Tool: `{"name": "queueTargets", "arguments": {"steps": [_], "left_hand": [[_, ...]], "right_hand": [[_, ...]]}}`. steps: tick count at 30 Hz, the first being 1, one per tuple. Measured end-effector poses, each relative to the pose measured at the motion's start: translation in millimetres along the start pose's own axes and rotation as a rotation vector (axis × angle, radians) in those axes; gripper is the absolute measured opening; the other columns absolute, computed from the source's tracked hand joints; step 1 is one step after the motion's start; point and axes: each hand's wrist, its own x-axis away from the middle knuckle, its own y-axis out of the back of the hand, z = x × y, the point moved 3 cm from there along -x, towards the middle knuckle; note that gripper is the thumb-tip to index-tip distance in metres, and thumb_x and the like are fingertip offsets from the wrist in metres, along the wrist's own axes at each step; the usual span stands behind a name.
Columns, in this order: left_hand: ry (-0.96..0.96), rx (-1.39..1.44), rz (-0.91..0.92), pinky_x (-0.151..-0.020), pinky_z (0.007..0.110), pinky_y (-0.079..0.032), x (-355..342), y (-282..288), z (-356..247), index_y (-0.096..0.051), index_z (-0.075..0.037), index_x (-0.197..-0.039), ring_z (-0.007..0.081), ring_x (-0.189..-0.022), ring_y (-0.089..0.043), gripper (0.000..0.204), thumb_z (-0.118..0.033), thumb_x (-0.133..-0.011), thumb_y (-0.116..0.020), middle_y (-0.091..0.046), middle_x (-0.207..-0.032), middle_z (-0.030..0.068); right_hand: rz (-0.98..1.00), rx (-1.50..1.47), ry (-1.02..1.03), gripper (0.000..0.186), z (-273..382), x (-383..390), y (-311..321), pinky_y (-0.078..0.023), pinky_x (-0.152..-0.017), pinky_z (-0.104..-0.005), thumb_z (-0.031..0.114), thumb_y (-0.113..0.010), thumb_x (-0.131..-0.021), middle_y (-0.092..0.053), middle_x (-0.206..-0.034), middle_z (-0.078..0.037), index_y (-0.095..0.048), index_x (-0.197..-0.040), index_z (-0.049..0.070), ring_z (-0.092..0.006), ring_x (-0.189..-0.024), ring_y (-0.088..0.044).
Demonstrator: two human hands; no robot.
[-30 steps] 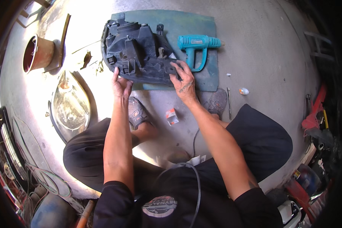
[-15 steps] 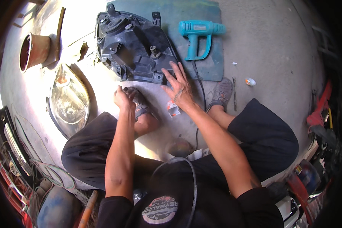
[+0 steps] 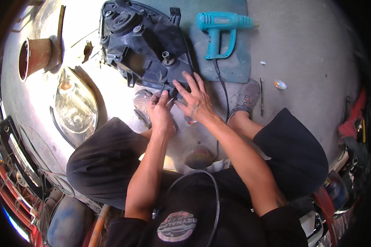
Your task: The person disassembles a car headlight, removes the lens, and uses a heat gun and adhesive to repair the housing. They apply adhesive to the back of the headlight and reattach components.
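A black car headlight housing (image 3: 146, 45) lies with its back side up in front of me, one edge on a green mat. My left hand (image 3: 160, 111) is at its near corner, fingers closed in a pinch; something thin and pale shows beside the thumb, too small to name. Spread over the same corner, my right hand (image 3: 197, 101) rests its fingertips on the housing's edge. Right of the housing, a teal heat gun (image 3: 219, 33) lies on the mat. A clear headlight lens (image 3: 75, 105) lies on the floor to the left.
The green mat (image 3: 235, 72) lies under the heat gun, whose black cord (image 3: 224, 90) runs toward me between my feet. A slim metal rod (image 3: 262, 96) and a small orange-and-white bulb (image 3: 280, 84) lie at right. A rusty pot (image 3: 39, 53) stands far left.
My left hand has moved right and forward from above my foot to the housing's near corner. The right hand stays at the housing's edge. The view has shifted slightly.
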Motion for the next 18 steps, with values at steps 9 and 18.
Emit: {"name": "queueTargets", "arguments": {"steps": [9,18], "left_hand": [[-0.039,0.101,-0.104,-0.089,0.036,-0.058,6,4,2,-0.062,-0.002,-0.110,0.0153,-0.093,-0.067,0.011,-0.013,-0.107,-0.066,-0.070,-0.103,0.0063],[-0.106,-0.001,-0.163,-0.092,0.037,-0.060,11,-9,-1,-0.060,0.001,-0.112,0.0170,-0.094,-0.068,0.015,-0.014,-0.109,-0.063,-0.068,-0.103,0.0091]], "right_hand": [[-0.050,-0.202,0.018,0.071,-6,-6,4,-0.040,-0.121,-0.0533,0.026,-0.087,-0.082,-0.047,-0.160,-0.015,-0.060,-0.146,0.009,-0.0468,-0.147,-0.040],[-0.100,-0.273,0.016,0.050,-11,-11,15,-0.041,-0.120,-0.0527,0.018,-0.079,-0.089,-0.056,-0.151,-0.014,-0.067,-0.135,0.005,-0.0455,-0.139,-0.048]]}}
